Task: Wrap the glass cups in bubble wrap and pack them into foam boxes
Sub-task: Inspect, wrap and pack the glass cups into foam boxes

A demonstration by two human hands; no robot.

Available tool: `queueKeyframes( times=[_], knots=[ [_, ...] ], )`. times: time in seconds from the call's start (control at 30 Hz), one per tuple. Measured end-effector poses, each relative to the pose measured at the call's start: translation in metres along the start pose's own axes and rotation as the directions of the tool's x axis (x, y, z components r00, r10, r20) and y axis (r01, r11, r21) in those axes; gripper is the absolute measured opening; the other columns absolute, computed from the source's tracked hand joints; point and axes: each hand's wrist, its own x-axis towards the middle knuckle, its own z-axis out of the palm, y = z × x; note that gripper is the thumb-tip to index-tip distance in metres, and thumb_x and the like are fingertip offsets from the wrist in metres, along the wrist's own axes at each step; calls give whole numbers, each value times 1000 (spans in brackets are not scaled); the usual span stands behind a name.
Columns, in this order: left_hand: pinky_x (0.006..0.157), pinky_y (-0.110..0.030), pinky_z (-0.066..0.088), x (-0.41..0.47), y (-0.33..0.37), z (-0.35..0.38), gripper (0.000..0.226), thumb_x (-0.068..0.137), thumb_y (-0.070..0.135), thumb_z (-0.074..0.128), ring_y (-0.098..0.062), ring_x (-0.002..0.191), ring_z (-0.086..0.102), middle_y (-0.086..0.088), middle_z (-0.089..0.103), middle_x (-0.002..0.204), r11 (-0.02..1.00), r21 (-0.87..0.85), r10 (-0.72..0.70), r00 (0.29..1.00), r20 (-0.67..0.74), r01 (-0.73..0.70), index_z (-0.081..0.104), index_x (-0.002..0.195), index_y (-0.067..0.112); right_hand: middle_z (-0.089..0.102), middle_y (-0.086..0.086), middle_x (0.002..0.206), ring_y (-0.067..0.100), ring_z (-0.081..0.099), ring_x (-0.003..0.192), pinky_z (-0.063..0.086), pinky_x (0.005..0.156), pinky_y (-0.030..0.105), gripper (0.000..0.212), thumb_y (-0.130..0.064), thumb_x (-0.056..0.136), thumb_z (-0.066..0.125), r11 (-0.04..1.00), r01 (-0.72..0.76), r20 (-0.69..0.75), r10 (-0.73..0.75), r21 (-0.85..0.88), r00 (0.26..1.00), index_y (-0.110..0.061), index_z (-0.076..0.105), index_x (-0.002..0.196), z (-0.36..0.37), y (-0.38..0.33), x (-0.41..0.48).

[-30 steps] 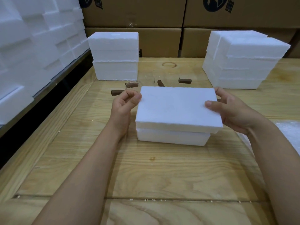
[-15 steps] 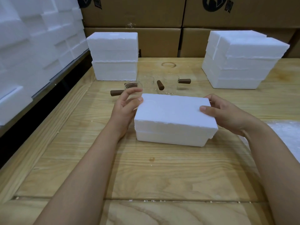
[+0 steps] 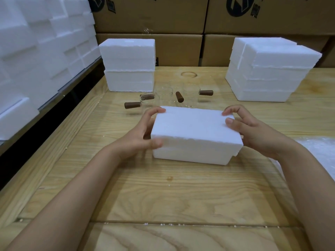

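The foam box is matt white polystyrene, grainy, ragged along its edges. The table under it is pale wood, bold-grained, faintly sheened. The glass cups are clear and glossy, their brown handles matt. The cartons are dull cardboard.

We cannot see inside the closed white rectangular foam box. Our left hand blurs at the thumb. The clear glass cups with brown cylindrical handles behind it are too faint to count. The translucent bubble wrap sheet runs off the right edge.
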Motion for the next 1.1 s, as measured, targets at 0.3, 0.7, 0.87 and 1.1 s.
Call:
queueKeyframes(
  times=[0.3,0.7,0.87,1.1],
  knots=[
    [77,-12,49,-5,-5,6,90,57,29,88,3,99,61,37,58,104,989,150,24,995,-93,-10,32,122,57,64,-19,115,7,66,98,51,74,18,76,-57,66,69,999,16,43,-18,44,999,-54,34,133,12,13,-15],
    [68,-17,53,-36,-2,-51,92,49,11,86,2,91,64,39,57,102,991,120,-45,986,-164,65,42,120,50,57,-25,116,4,53,115,44,88,20,24,-47,97,42,971,135,-272,-186,-195,944,-46,60,113,46,-20,58],
    [67,-12,51,-50,-4,-78,95,48,14,87,6,90,63,41,56,99,982,153,-79,977,-199,111,40,123,49,44,-7,139,16,28,134,19,105,27,36,-37,99,46,774,183,-128,-323,-606,938,-38,48,134,67,-34,122],
    [68,-6,48,-76,-3,-118,101,39,27,91,16,91,55,44,49,104,962,180,-146,945,-292,204,39,122,53,34,2,149,21,11,142,10,113,45,31,-42,95,50,602,190,110,-167,-776,980,-47,54,125,90,-33,176]
  ],
)
